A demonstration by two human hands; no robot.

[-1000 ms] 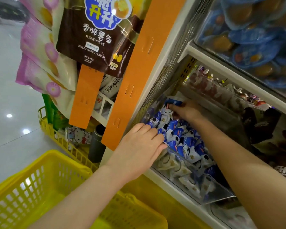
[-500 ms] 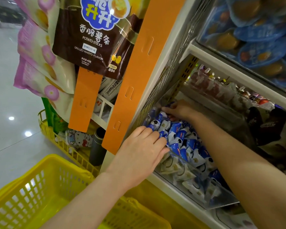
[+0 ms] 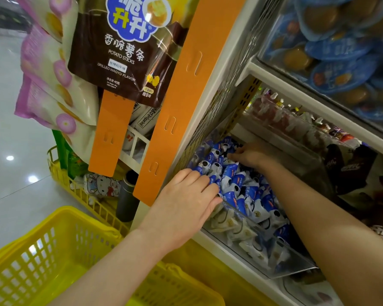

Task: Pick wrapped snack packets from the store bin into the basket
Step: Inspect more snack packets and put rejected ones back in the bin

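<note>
Small blue-and-white wrapped snack packets point(image 3: 232, 173) fill a clear plastic bin point(image 3: 281, 257) on a low shelf. My right hand point(image 3: 252, 154) reaches deep into the back of the bin, palm down, its fingertips buried among the packets. Whether they pinch one is hidden. My left hand point(image 3: 186, 202) rests at the bin's front left corner, fingers together and hooked over its clear rim onto the packets. The yellow basket point(image 3: 75, 214) sits low at the left, under my left forearm. Its visible inside shows no packets.
Two orange hanging strips point(image 3: 186, 96) and a brown potato-sticks bag point(image 3: 124, 51) hang just left of the bin. Behind them stands a second yellow basket point(image 3: 60, 173) with small goods. Blue tubs point(image 3: 341, 51) fill the shelf above. Dark packets point(image 3: 352, 168) lie to the right.
My right hand has lowered a little at the back of the bin, pressing its fingers into the pile. My left hand has stayed on the bin's rim.
</note>
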